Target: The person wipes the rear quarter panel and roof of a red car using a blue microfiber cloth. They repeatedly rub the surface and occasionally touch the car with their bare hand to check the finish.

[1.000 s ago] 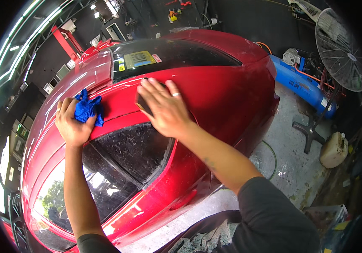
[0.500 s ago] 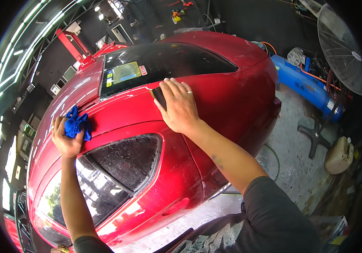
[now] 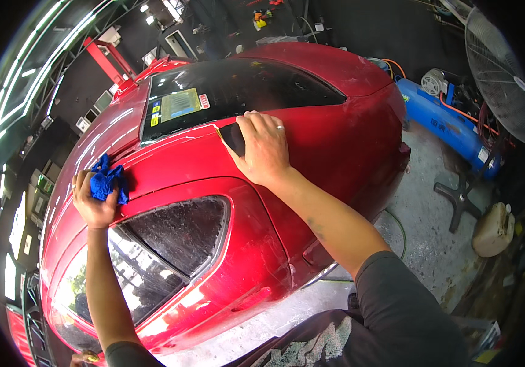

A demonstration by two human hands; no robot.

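A red car [image 3: 177, 167] stands in front of me, its rear toward the right. On the roof edge above the side window [image 3: 192, 235], my left hand [image 3: 93, 199] is closed round a crumpled blue cloth [image 3: 110, 181]. Farther right, my right hand [image 3: 264, 148] lies on the painted panel beside the dark rear window [image 3: 256, 85]. Its fingers press a dark piece of sandpaper [image 3: 233, 138] with a yellowish edge against the paint. Part of the sandpaper is hidden under the hand. Papers and stickers [image 3: 180, 104] sit on the rear window.
Past the car's rear, a blue air compressor [image 3: 443, 122] stands beside a pedestal fan [image 3: 501, 76] with a dark base [image 3: 458, 199]. A beige jerrycan [image 3: 493, 229] sits on the grey floor [image 3: 424, 244]. A thin green hose [image 3: 404, 235] runs near the car. A red lift post [image 3: 110, 61] rises behind.
My right hand has shifted slightly, and more of the sandpaper's dark face shows beside it. My left hand keeps the cloth on the roof edge. The whole view has moved a little.
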